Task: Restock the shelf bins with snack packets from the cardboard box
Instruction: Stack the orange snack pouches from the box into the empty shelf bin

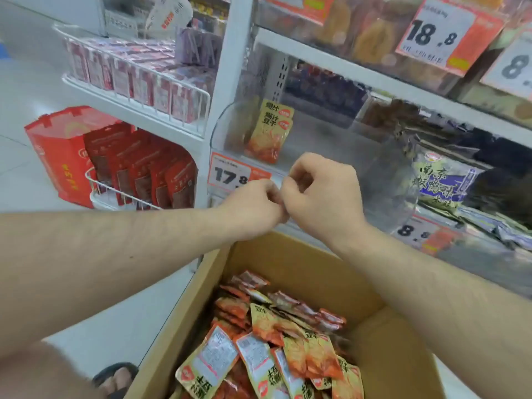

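While your hands fumble together, bin (288,133) stays near-empty.
Left hand (253,204), right hand (322,191): fingers curled, contents unclear; rushing could spill packets (267,349).

Bright, even light; soft blur, warped edges.

I see a white shelf (339,60) carrying a clear bin (230,125) with two orange snack packets (269,133) leaning inside, and a neighbouring bin (403,174) holding dark packets. On the pale floor (31,90) beside it stands a red bag (57,156).
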{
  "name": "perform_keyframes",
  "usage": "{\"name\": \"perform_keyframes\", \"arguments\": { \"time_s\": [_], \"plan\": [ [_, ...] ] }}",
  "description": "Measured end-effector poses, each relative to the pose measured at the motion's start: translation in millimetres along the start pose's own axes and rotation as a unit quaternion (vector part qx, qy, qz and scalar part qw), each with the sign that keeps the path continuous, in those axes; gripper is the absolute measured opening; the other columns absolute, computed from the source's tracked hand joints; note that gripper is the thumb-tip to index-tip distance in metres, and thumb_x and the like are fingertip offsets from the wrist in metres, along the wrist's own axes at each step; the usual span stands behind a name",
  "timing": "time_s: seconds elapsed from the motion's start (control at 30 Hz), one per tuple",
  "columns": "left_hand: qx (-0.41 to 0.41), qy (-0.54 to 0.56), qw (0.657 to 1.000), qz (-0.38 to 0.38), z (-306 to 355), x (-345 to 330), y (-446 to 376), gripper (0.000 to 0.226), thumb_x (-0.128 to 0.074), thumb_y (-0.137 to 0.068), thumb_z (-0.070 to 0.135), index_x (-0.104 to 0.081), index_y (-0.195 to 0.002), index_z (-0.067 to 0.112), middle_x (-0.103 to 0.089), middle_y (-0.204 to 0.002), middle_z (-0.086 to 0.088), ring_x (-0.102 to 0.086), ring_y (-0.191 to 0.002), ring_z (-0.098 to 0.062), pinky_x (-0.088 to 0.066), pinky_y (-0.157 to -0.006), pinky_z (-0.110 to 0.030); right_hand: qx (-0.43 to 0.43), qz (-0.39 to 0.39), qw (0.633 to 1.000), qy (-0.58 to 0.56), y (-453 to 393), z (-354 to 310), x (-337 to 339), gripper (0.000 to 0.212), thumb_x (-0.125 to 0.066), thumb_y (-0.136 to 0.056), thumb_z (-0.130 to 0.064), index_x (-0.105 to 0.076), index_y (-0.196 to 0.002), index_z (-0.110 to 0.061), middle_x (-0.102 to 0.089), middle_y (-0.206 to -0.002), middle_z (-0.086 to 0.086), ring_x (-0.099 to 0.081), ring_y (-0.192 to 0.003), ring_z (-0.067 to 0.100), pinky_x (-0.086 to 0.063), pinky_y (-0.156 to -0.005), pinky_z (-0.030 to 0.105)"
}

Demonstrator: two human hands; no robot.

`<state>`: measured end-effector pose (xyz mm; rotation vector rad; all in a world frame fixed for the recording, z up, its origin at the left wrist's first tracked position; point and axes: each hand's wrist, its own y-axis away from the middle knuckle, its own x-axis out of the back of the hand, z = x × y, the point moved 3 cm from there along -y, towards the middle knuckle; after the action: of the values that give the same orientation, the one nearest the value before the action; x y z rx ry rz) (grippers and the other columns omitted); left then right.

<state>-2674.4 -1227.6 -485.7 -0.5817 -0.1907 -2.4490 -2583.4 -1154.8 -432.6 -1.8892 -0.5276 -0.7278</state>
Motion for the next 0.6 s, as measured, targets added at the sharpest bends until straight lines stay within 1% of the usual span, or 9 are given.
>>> {"name": "perform_keyframes", "arguments": {
  "time_s": [0.07,0.17,0.23,0.27,0.33,0.4,0.47,0.53,0.6],
  "plan": [
    [0.051,-0.044,0.994,-0.085,-17,-21,10,0.017,-0.059,-0.082,0.015,-0.070,-0.093,0.008,-0.062,-0.075,0.000,-0.055,-0.073,-0.018,-0.042,-0.062,-0.029,-0.079,-0.041,0.996,-0.026,43,17,-16,0.014,-0.062,-0.074,-0.021,-0.056,-0.062,-0.020,-0.055,-0.056,-0.007,-0.054,-0.061,0.020,-0.042,-0.058,0.030],
    [0.098,-0.094,0.978,-0.159,-47,-44,23,0.011,-0.058,-0.085,0.009,-0.067,-0.089,0.013,-0.063,-0.081,-0.005,-0.055,-0.076,-0.022,-0.043,-0.066,-0.029,-0.246,-0.194,0.949,-0.025,113,63,-61,0.016,-0.062,-0.078,-0.023,-0.056,-0.063,-0.022,-0.058,-0.061,-0.008,-0.060,-0.071,0.018,-0.043,-0.062,0.028],
    [0.127,-0.084,0.970,-0.190,-62,-52,25,0.009,-0.060,-0.085,0.008,-0.062,-0.089,0.016,-0.055,-0.079,-0.009,-0.047,-0.074,-0.022,-0.037,-0.065,-0.030,-0.284,-0.326,0.901,0.038,157,87,-89,0.005,-0.060,-0.079,-0.026,-0.065,-0.081,-0.025,-0.067,-0.084,-0.005,-0.065,-0.090,0.023,-0.049,-0.070,0.028],
    [0.143,-0.076,0.967,-0.198,-67,-53,24,0.009,-0.060,-0.086,0.008,-0.061,-0.089,0.016,-0.053,-0.080,-0.011,-0.045,-0.075,-0.022,-0.036,-0.063,-0.030,-0.277,-0.391,0.873,0.086,175,97,-99,0.021,-0.060,-0.079,-0.028,-0.066,-0.098,-0.029,-0.068,-0.100,-0.001,-0.065,-0.100,0.026,-0.050,-0.073,0.029],
    [0.166,-0.068,0.963,-0.203,-74,-53,21,0.004,-0.059,-0.089,0.009,-0.061,-0.086,0.011,-0.056,-0.081,-0.011,-0.046,-0.076,-0.024,-0.036,-0.060,-0.029,-0.272,-0.478,0.820,0.160,207,119,-114,0.052,-0.061,-0.079,-0.030,-0.054,-0.131,-0.032,-0.059,-0.124,0.003,-0.061,-0.110,0.028,-0.050,-0.078,0.032],
    [0.184,-0.060,0.959,-0.205,-79,-54,18,0.005,-0.060,-0.092,0.013,-0.062,-0.088,0.016,-0.059,-0.082,-0.009,-0.052,-0.077,-0.023,-0.041,-0.060,-0.028,-0.285,-0.492,0.797,0.205,225,137,-121,0.050,-0.062,-0.081,-0.031,-0.053,-0.129,-0.022,-0.054,-0.127,0.006,-0.060,-0.111,0.030,-0.053,-0.082,0.037],
    [0.206,-0.044,0.956,-0.203,-84,-56,16,0.006,-0.059,-0.093,0.015,-0.063,-0.097,0.017,-0.059,-0.083,-0.006,-0.054,-0.076,-0.018,-0.045,-0.059,-0.025,-0.271,-0.482,0.799,0.235,234,151,-123,0.031,-0.058,-0.085,-0.023,-0.060,-0.116,-0.016,-0.057,-0.121,0.007,-0.062,-0.108,0.030,-0.055,-0.083,0.040],
    [0.234,-0.019,0.952,-0.196,-90,-58,15,0.013,-0.058,-0.093,0.015,-0.064,-0.105,0.013,-0.059,-0.088,-0.004,-0.057,-0.076,-0.016,-0.052,-0.063,-0.026,-0.252,-0.469,0.810,0.244,236,158,-121,0.024,-0.050,-0.087,-0.007,-0.063,-0.106,-0.014,-0.060,-0.116,0.007,-0.063,-0.104,0.030,-0.054,-0.081,0.038],
    [0.263,0.005,0.943,-0.201,-94,-61,17,0.015,-0.057,-0.094,0.015,-0.063,-0.107,0.009,-0.060,-0.095,-0.006,-0.061,-0.079,-0.018,-0.058,-0.070,-0.031,-0.237,-0.447,0.831,0.229,233,157,-117,0.021,-0.048,-0.088,-0.006,-0.061,-0.103,-0.015,-0.060,-0.113,0.007,-0.063,-0.102,0.031,-0.053,-0.079,0.038]
  ]
}}
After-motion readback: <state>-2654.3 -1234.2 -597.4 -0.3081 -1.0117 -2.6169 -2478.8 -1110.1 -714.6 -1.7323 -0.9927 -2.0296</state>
